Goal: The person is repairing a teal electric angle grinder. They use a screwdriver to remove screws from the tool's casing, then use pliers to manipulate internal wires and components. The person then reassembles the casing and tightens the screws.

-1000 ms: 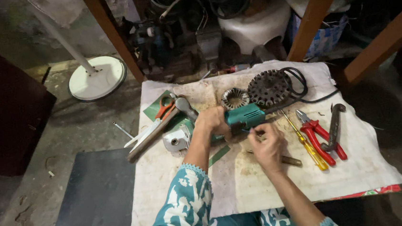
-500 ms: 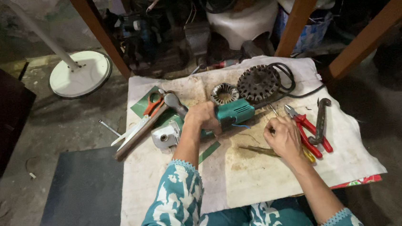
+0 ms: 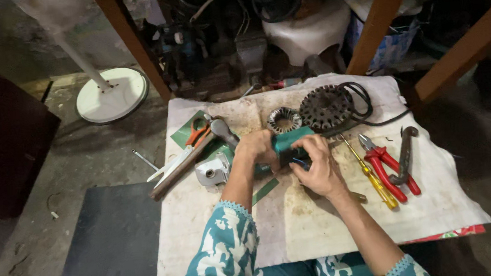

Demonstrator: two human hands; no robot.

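Both hands meet at frame centre: the left hand (image 3: 258, 148) has its grip clenched on a teal power tool body (image 3: 292, 140), and the right hand (image 3: 318, 167) grasps its near end. The tool's long axis runs left-right on the cloth-covered worktop (image 3: 322, 225). Just above lie a ring-shaped stator (image 3: 284, 119) and a dark round motor part (image 3: 326, 107); right, a yellow screwdriver (image 3: 371, 175) and red pliers (image 3: 388, 165); left, a hammer (image 3: 191, 157).

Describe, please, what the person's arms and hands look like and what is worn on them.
Both hands, left hand and right hand, are bare: no gloves, and no rings or watch that I can make out. The forearms are bare too. Each arm has a teal sleeve with a white leafy pattern, ending below the elbow; the right cuff has a pale scalloped trim.
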